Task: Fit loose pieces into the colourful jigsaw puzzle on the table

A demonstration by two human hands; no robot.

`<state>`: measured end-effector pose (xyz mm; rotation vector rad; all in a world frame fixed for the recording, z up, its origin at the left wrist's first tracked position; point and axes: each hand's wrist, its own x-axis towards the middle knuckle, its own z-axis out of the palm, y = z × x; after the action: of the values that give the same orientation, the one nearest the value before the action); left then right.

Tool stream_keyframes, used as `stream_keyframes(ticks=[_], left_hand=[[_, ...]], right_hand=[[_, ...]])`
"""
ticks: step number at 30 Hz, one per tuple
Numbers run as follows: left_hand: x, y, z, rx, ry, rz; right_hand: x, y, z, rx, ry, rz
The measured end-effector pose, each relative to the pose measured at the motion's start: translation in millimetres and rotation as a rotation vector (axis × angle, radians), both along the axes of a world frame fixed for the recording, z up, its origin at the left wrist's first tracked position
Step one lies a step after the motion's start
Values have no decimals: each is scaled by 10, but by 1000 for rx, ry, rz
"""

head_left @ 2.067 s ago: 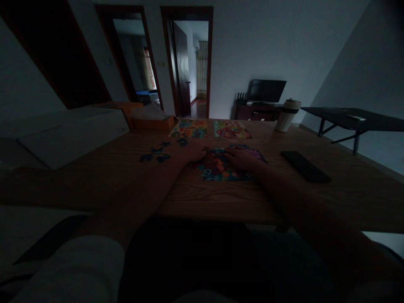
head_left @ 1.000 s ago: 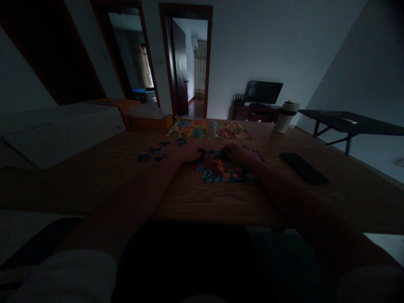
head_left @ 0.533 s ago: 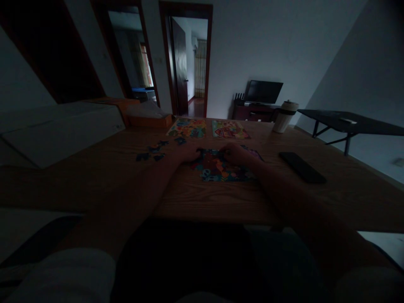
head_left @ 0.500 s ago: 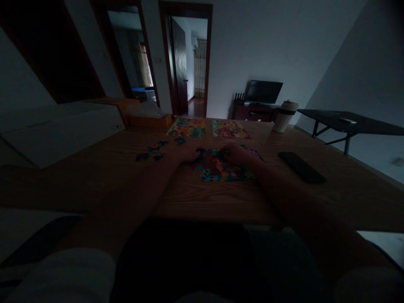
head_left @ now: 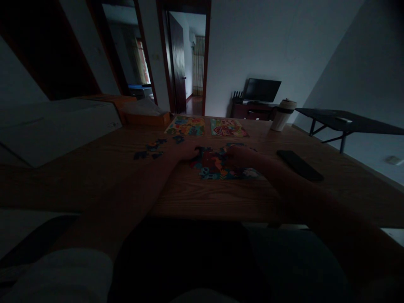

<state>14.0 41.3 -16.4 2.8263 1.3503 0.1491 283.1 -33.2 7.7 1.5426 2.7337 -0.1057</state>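
A partly assembled jigsaw puzzle [head_left: 214,171], dark blue-green with red and orange figures, lies on the wooden table before me. At its upper left edge my left hand [head_left: 188,150] rests with curled fingers; a dark patch shows between thumb and forefinger, too dim to name. My right hand [head_left: 240,154] bends down over the puzzle's right part, fingers drawn together. What its fingertips hold or press is hidden. Several loose puzzle pieces [head_left: 152,146] lie left of my left hand, with another piece [head_left: 178,139] just beyond it.
Two colourful picture sheets [head_left: 185,126] [head_left: 229,127] lie farther back. A black phone-like slab [head_left: 299,165] is right of my right arm, and a pale tumbler [head_left: 283,115] stands behind it. At the left are a white box [head_left: 59,128] and an orange box [head_left: 147,119].
My right hand has shifted slightly right over the puzzle, baring more of its red middle. My left hand stays at the puzzle's left edge. The view has moved slightly.
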Motion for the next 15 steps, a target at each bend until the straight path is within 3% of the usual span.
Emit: stream_keyframes(ticks=[2,6,15], left_hand=[[-2,11,-8,-8,0,-10],[-6,33,-26,-15,-19,-18],[-38,55,-60,-8,-5,-2]], right_hand=[[56,-68,-20,-21,61,-11],[142,-132,-107,81,176,-29],[184,-191,-93,47,111,-36]])
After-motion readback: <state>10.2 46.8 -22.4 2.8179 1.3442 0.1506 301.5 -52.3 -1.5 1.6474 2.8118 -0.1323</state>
